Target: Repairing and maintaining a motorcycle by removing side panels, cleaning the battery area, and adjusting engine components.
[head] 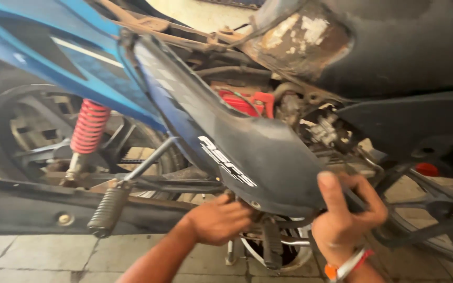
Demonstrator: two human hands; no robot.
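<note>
Our right hand pinched the dark side panel at lower right, the left hand curled beneath it, and we judged its loose edge could slip or crack.

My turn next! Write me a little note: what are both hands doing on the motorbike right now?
Left hand: under the lower edge of the dark side panel, fingers hidden, so its grip cannot be told.
Right hand: gripping the panel's front lower edge, thumb up on its face.
The panel hangs tilted out from the motorbike, its upper edge away from the frame, with the red battery showing behind.
Done: panel partly off. Left: it is not yet free of the bike.
</note>
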